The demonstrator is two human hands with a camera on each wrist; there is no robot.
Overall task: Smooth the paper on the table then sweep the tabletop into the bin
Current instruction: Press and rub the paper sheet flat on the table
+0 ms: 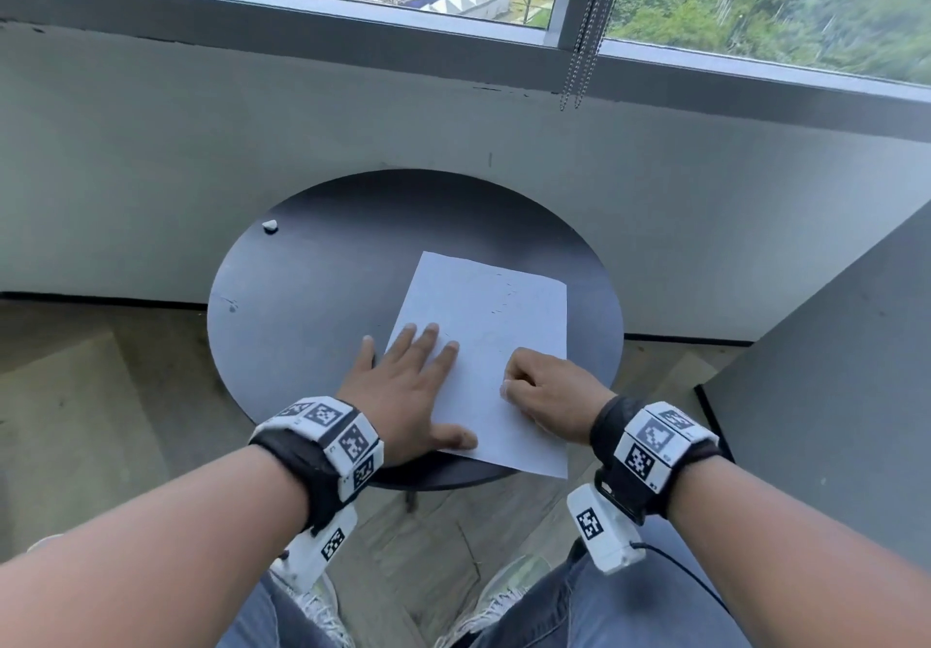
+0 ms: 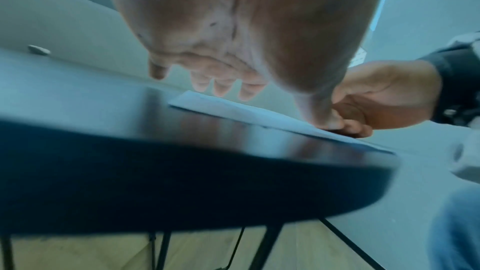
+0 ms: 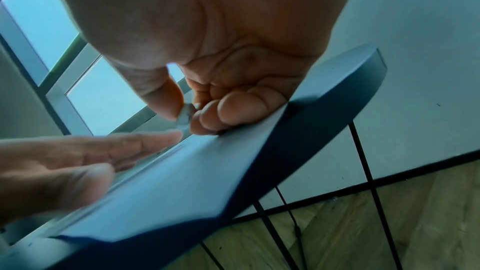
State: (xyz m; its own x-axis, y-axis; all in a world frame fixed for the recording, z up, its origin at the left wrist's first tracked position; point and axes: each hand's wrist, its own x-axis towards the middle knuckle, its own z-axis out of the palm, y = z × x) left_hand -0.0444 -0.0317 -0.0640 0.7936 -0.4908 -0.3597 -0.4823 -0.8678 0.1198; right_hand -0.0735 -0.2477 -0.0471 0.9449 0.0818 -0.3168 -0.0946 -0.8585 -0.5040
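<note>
A grey window wall [image 1: 352,153] stands behind everything, with a beaded blind chain [image 1: 584,42] hanging from the frame. Against it sits a round, dark, matte tabletop [image 1: 312,304] on thin black metal legs [image 2: 262,247] over a pale wood-plank floor [image 1: 90,395]. On the near right part of the tabletop lies a white rectangular sheet of paper [image 1: 493,325], flat, turned at a slant, its near corner reaching past the table's edge. The person's left hand [image 1: 408,385] lies on the paper's left side with fingers straight and spread, the thumb stretched along the near edge and the little finger off on the bare table. The right hand [image 1: 549,390] rests knuckles-down on the paper's right side, fingers curled in, pinching a tiny whitish scrap [image 3: 185,115] between thumb and fingertips. A small white crumpled bit [image 1: 270,226] sits alone near the table's far left rim, well apart from the paper.
</note>
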